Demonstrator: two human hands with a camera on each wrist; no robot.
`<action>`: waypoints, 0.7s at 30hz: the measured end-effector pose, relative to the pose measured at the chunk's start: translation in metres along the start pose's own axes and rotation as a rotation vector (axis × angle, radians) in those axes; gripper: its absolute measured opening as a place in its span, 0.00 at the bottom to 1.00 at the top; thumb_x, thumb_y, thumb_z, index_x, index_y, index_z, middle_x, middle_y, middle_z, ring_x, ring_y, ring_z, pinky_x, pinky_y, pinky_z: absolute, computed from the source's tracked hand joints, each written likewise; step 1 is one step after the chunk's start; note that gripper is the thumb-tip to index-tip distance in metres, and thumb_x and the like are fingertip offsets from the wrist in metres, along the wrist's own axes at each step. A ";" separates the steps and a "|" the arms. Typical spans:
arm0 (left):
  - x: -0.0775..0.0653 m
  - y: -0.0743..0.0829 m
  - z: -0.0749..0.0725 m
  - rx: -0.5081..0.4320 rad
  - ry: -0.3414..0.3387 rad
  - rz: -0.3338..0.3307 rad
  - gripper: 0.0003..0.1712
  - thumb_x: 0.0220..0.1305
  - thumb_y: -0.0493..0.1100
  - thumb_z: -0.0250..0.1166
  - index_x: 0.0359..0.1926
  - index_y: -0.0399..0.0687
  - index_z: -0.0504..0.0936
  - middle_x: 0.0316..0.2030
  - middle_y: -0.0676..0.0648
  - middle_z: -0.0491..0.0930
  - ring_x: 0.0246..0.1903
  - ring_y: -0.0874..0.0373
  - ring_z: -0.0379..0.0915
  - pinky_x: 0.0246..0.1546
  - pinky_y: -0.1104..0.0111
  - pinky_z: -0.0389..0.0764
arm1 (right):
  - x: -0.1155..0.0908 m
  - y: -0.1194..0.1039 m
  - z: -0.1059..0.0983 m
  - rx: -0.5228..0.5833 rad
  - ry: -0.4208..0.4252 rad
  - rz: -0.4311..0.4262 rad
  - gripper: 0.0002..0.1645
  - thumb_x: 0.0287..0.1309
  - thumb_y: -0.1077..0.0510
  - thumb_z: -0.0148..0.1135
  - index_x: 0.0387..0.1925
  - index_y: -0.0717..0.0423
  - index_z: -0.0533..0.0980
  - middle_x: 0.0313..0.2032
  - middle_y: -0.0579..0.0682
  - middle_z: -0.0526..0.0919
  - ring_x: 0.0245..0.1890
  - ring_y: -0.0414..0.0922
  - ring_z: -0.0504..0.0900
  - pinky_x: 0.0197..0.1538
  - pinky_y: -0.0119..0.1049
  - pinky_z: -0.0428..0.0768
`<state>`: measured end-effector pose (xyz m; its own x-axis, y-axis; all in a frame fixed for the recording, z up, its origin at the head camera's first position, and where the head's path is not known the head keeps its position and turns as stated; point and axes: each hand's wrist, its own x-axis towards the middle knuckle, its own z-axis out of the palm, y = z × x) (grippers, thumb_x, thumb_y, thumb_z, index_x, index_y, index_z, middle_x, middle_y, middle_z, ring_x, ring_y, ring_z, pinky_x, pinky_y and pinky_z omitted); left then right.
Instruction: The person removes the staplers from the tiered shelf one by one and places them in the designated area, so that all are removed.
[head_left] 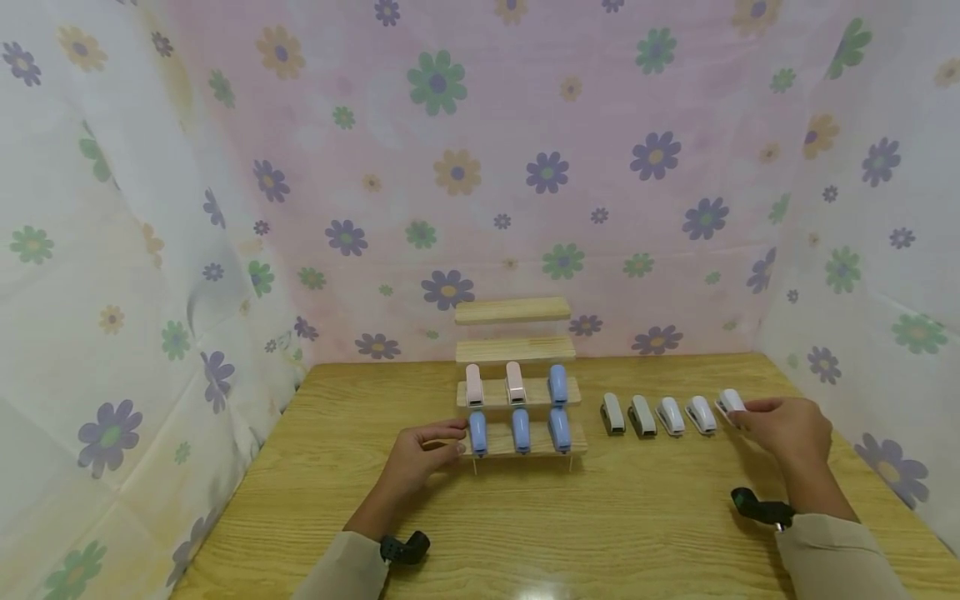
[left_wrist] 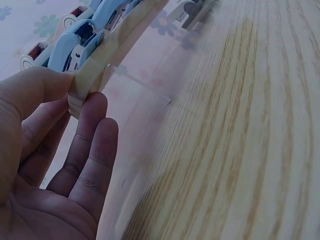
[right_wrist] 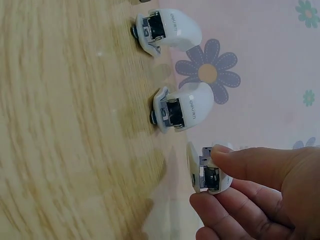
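My right hand (head_left: 787,429) pinches a white mini stapler (right_wrist: 193,167) between thumb and fingers at the right end of a row. To its left stand two more white staplers (head_left: 701,414) and two grey ones (head_left: 642,416). My left hand (head_left: 420,457) grips the left end of the lowest shelf (left_wrist: 95,70) of a tiered wooden rack, with the thumb above and fingertips below. Three blue staplers (head_left: 521,431) are on that shelf. The shelf above holds two pink staplers (head_left: 474,385) and a blue one (head_left: 557,384).
Two upper shelves (head_left: 513,311) of the rack rise behind the staplers. The wooden table (head_left: 600,525) ends at a flowered cloth (head_left: 510,208) at the back, with more cloth along both sides. A dark device (head_left: 761,507) is strapped at each wrist.
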<state>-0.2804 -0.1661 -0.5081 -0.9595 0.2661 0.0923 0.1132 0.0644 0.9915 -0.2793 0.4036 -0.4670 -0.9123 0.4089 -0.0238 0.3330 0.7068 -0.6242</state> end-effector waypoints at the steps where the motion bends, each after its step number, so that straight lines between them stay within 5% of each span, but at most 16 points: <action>1: 0.000 0.000 0.000 0.004 0.003 -0.003 0.15 0.64 0.36 0.73 0.51 0.37 0.88 0.65 0.44 0.81 0.58 0.50 0.82 0.49 0.61 0.90 | 0.000 0.001 0.001 -0.001 0.003 -0.007 0.32 0.59 0.36 0.72 0.50 0.59 0.87 0.48 0.64 0.88 0.42 0.63 0.82 0.32 0.44 0.77; 21: 0.000 0.000 -0.001 0.056 0.021 -0.001 0.14 0.64 0.39 0.73 0.50 0.40 0.90 0.64 0.46 0.81 0.58 0.47 0.82 0.48 0.66 0.90 | 0.005 0.010 0.009 -0.021 0.008 -0.038 0.30 0.54 0.38 0.77 0.44 0.61 0.89 0.51 0.67 0.86 0.44 0.65 0.81 0.35 0.46 0.76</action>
<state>-0.2807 -0.1672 -0.5082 -0.9648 0.2460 0.0936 0.1258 0.1186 0.9849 -0.2821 0.4079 -0.4804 -0.9224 0.3862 0.0056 0.3034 0.7336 -0.6080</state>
